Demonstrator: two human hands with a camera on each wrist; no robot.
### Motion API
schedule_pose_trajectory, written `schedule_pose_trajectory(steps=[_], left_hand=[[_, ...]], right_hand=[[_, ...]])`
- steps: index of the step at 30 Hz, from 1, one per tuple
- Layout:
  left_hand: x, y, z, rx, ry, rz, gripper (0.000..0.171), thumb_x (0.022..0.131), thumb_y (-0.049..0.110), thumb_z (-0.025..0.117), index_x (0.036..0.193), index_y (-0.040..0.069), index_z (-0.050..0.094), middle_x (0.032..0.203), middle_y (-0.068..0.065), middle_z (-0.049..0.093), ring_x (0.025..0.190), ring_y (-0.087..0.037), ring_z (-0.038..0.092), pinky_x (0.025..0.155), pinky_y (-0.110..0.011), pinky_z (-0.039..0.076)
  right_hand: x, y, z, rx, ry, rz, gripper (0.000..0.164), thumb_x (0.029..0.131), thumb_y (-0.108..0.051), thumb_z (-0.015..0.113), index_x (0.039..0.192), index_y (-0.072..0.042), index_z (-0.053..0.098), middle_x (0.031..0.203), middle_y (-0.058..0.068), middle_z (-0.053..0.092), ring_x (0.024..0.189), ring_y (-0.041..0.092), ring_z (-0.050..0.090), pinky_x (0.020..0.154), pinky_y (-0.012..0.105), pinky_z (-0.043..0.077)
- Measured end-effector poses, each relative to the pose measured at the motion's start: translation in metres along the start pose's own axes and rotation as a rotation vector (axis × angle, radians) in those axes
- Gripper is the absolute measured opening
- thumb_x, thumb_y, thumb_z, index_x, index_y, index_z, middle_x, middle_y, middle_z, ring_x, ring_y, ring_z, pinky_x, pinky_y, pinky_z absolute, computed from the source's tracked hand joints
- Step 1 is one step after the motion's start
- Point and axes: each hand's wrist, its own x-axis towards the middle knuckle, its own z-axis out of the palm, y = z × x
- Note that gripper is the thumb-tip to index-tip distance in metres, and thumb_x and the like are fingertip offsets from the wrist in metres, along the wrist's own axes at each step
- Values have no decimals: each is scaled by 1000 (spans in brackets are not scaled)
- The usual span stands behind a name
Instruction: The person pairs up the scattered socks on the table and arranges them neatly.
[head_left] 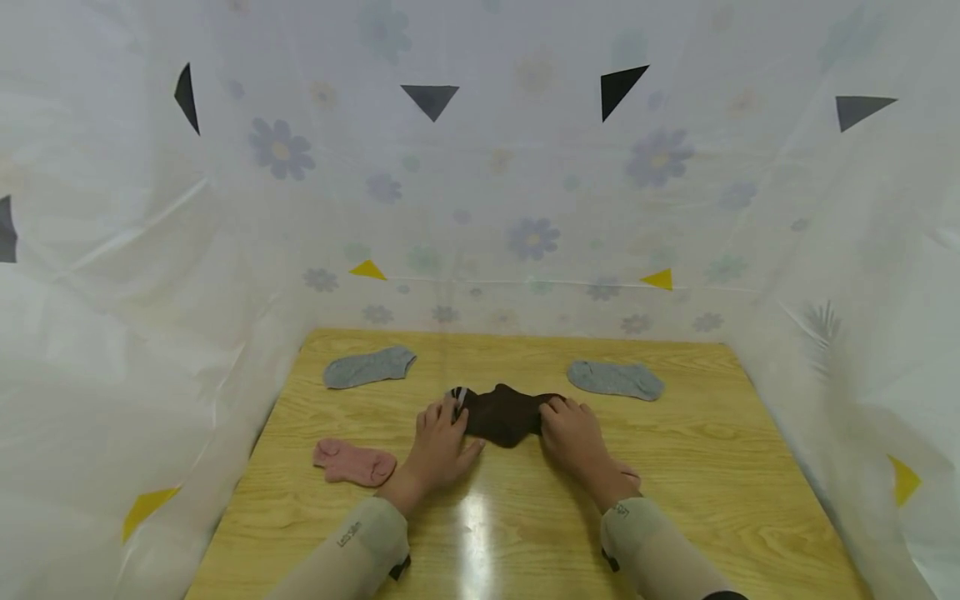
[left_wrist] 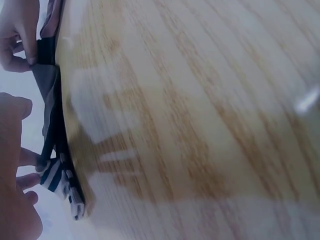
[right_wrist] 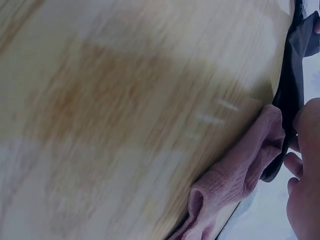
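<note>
Risk noted: uneven pull could bunch or twist the dark brown, soft-fabric sock with a black-and-white striped end (head_left: 506, 417), centre of the head frame; the right wrist could drag the pink knitted sock (right_wrist: 230, 175) beside it; left hand (head_left: 438, 446): fingers loosely spread on the striped end, thumb clear; right hand (head_left: 572, 433): fingers curled, pinching the opposite end

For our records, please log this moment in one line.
left hand: touches dark fabric near stripes; right hand: pinches its opposite end; gray socks: lie beyond
</note>
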Motion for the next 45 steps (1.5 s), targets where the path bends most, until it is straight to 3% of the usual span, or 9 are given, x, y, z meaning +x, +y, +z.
schedule_pose_trajectory(steps=[5,21,37,45], left_hand=[[0,-3,5,13,-2,-2,69,106,50,59,149,-4,58,162,-30,38,130,-46,41,106,-61,31],[1,-8,13,40,-50,-36,70,107,52,56,150,-4,57,165,-29,36,135,-48,40,111,-64,31],[2,-7,9,15,-62,-45,69,106,49,60,151,-4,56,163,-32,37,137,-51,40,110,-66,30],[1,-3,6,23,-102,-57,71,107,50,57,154,-3,53,163,-32,38,139,-51,39,111,-65,30]], right_hand=[[-2,-1,-1,-12,-34,-5,12,102,-12,63,100,-9,75,95,10,71,78,30,66,61,42,47],[-5,-1,1,22,-139,45,8,99,-13,70,96,-13,78,95,8,69,78,26,62,63,41,46],[-4,-2,-2,38,-152,60,8,99,-17,72,97,-13,78,97,8,68,79,26,62,65,43,52],[-6,-2,0,54,-223,99,13,101,-19,69,106,-13,79,106,9,69,85,27,64,72,46,55]])
